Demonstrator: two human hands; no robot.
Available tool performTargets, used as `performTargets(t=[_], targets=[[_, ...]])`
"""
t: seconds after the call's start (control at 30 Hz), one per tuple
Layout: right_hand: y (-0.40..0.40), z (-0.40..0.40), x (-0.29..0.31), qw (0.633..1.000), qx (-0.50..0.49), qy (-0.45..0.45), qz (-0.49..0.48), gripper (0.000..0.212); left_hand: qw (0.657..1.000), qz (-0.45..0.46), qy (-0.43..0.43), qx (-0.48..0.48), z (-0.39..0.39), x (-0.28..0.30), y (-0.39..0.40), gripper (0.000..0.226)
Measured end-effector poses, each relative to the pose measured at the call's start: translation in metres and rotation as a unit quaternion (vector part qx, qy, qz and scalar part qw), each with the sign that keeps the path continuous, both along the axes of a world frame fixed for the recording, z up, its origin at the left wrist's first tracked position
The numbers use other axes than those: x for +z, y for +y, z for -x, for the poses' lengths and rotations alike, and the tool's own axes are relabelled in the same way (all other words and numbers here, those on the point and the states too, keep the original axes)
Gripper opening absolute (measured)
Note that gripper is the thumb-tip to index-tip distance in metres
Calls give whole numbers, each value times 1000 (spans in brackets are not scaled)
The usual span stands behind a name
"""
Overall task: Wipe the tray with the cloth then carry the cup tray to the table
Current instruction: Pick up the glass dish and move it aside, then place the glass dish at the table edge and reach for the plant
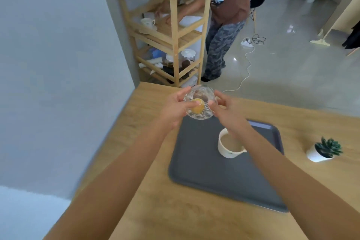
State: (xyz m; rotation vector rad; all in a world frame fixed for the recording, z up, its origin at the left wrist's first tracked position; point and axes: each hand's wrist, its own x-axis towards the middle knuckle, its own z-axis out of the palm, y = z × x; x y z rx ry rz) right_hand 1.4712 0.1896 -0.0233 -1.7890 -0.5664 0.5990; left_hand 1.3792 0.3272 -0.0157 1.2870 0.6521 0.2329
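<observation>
Tray (204, 171) long axis diagonal; cup (230, 145) upright; both hands' (175, 111) grip holds glass bowl (199, 102).

1. I see both my forearms bare, reaching up from the lower edge toward 12 o'clock and drawing closer together.
2. My left hand (175, 109) sits at about 11 o'clock of centre, fingers curled, thumb pointing toward 3 o'clock, closed on the left side of a glass bowl (200, 102).
3. My right hand (227, 112) is at 3 o'clock from the left one, fingers bent, gripping the bowl's right side.
4. Both hands are raised, wrists near level, the bowl pinched between them.
</observation>
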Motion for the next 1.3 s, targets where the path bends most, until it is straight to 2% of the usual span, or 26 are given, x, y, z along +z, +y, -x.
performTargets(t=[0.13, 0.23, 0.27, 0.4, 0.63, 0.83, 1.07, 1.2, 1.3], targets=[[82, 9, -28, 999, 41, -2, 24, 44, 998, 36, 34, 46, 26, -18, 66, 59], [134, -2, -72, 996, 77, -6, 33, 50, 994, 62, 43, 82, 34, -40, 110, 68], [147, 1, -72, 996, 81, -11, 39, 52, 992, 68, 43, 96, 34, -47, 122, 68], [194, 9, -62, 995, 91, -18, 47, 31, 988, 74, 39, 128, 28, -73, 170, 70], [258, -8, -91, 994, 92, 5, 60, 34, 986, 60, 54, 144, 7, -107, 227, 71], [282, -19, -116, 994, 68, 18, 89, 54, 985, 26, 68, 159, -13, -121, 247, 73], [280, -22, -107, 987, 104, -7, 123, 62, 980, 4, 100, 171, -20, -113, 235, 74], [257, -26, -81, 977, 160, 5, 138, 76, 957, -97, 160, 223, -22, -90, 202, 72], [219, -39, -47, 982, 139, -12, 124, 76, 944, -183, 163, 219, -27, -63, 169, 73]])
